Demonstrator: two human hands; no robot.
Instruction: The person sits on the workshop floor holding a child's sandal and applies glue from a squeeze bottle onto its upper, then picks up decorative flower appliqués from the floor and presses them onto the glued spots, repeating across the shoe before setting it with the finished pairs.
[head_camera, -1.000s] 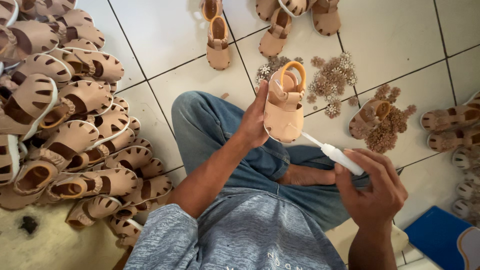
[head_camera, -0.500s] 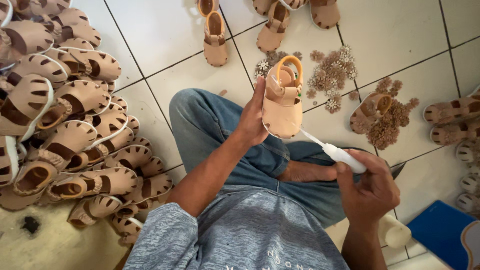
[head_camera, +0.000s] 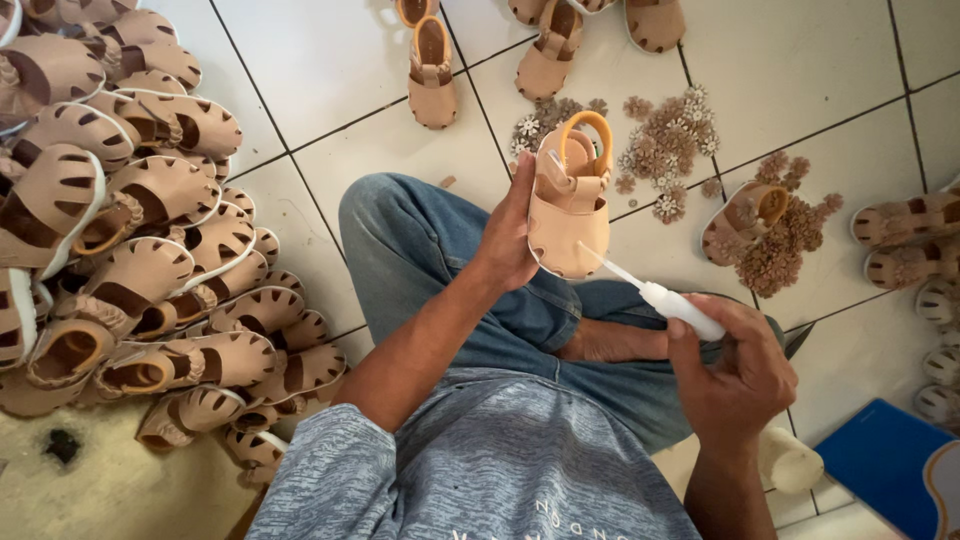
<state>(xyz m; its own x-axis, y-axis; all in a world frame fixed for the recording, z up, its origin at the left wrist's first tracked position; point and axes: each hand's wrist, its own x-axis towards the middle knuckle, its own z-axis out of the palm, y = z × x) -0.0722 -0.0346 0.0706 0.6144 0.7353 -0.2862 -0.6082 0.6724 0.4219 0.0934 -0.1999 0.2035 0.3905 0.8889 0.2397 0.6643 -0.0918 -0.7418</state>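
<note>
A large heap of small tan leather sandals (head_camera: 120, 250) fills the left of the white tiled floor (head_camera: 330, 70), none showing a flower, so most of the work looks undone. The left hand (head_camera: 510, 240) grips one small tan sandal with an orange heel strap (head_camera: 570, 200), held up over the knee. The right hand (head_camera: 735, 375) is closed around a white squeeze bottle with a thin nozzle (head_camera: 670, 300), its tip touching the sandal's toe. Loose brown and white flower trims (head_camera: 670, 150) lie beyond; no container holds them.

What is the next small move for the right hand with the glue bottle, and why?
Probably squeeze gently: the white glue bottle in the right hand already has its nozzle tip on the toe of the small sandal, which the left hand holds up.
</note>
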